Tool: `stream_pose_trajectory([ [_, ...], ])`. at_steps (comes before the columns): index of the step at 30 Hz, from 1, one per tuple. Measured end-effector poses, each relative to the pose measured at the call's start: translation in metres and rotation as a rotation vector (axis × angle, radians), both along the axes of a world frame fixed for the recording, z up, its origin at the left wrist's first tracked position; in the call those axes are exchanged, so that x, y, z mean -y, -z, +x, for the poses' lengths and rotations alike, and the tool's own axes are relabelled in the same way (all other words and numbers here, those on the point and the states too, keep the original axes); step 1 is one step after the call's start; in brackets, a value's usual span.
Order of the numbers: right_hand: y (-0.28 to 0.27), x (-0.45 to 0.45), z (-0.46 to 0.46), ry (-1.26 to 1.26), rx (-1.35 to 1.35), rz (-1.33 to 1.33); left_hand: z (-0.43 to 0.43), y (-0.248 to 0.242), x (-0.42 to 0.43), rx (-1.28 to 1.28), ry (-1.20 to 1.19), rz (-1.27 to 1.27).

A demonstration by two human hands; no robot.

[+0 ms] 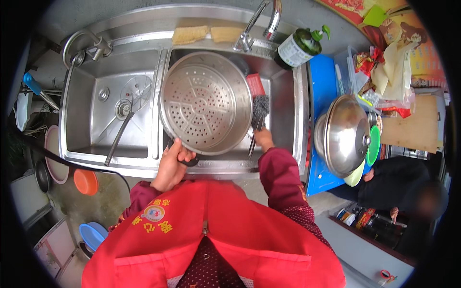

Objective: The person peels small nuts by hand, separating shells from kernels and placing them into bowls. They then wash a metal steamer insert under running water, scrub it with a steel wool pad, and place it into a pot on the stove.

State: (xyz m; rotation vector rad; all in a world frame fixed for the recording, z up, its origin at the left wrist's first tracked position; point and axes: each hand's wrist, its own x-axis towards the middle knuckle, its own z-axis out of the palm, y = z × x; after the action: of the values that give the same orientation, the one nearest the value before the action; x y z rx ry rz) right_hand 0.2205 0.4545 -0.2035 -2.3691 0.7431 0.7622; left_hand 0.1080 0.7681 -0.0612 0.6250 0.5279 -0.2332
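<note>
A wide steel steamer pot (201, 104) with a perforated bottom tilts over the right sink basin (279, 118). My left hand (171, 163) grips its black side handle (190, 161) near the front rim. To the right of the pot, my right hand (264, 138) is closed around the dark handle (251, 148) of a scrubber with a grey mesh head (260, 107). That head lies close to the pot's outer wall. Just behind it in the basin is a red block-like object (255, 85), partly covered. Much of the basin floor is hidden under the pot.
A whisk-like wire tool (119, 138) leans in the left basin (81, 118). Two faucets (245, 39) and a green pump bottle (297, 48) line the back. At right, a domed lid (345, 136) covers a pan on a blue table (320, 77); a person (394, 183) is beyond.
</note>
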Motion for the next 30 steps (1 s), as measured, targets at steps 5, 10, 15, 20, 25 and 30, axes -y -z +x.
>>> stream_pose_trajectory([
  [5, -0.03, 0.0, 0.036, -0.476, -0.096, -0.284, 0.005, -0.009, 0.009, -0.031, -0.033, 0.015],
  [10, -0.095, -0.039, 0.161, -0.36, 1.039, 0.274, 0.011, -0.011, 0.021, -0.021, -0.07, 0.02],
  [15, -0.12, -0.089, 0.214, -0.515, 0.804, 0.331, 0.013, -0.013, 0.033, -0.021, -0.092, 0.039],
  [20, -0.12, -0.064, 0.204, -0.807, 0.821, 0.298, 0.019, -0.012, 0.04, -0.036, -0.098, 0.031],
  [25, -0.083, -0.012, 0.173, -0.551, 0.854, 0.199, 0.023, -0.01, 0.047, -0.037, -0.094, 0.057],
  [30, -0.014, 0.035, 0.096, -0.479, 0.037, -0.253, 0.024, -0.009, 0.051, -0.058, -0.096, 0.07],
])
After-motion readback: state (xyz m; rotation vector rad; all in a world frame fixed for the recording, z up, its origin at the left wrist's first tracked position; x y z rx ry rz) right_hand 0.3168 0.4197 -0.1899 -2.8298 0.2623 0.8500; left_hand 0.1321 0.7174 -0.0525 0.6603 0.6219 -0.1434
